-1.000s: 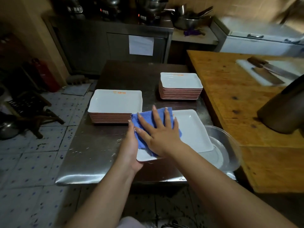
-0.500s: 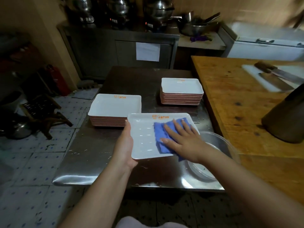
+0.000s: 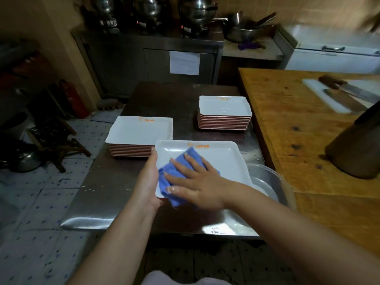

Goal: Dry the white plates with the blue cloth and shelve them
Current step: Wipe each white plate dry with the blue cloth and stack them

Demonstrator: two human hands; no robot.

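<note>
Two stacks of white plates sit on the steel surface (image 3: pixel 107 194): the left stack (image 3: pixel 139 136) near the surface's left edge, the far stack (image 3: pixel 224 113) nearer the wooden counter (image 3: pixel 292 120). A single plate (image 3: pixel 222 159), with orange print along its far rim, is in front of them, just beside the left stack. The left hand (image 3: pixel 147 182) holds it by its left edge, thumb on the rim; the rest of that hand's fingers are under the plate, so how they lie cannot be told. The right hand (image 3: pixel 195 182) lies flat on the cloth (image 3: pixel 174 177), fingers (image 3: pixel 178 163) straight and slightly spread, pressing the blue fabric onto the plate's near left part. One corner of the cloth hangs over the plate's near edge. A clear bowl (image 3: pixel 273 182) stands just right of the plate, partly under its right side. On the wooden counter lie a white board (image 3: pixel 320 93) with two knives (image 3: pixel 347 93) and a dark round container (image 3: pixel 357 149).
</note>
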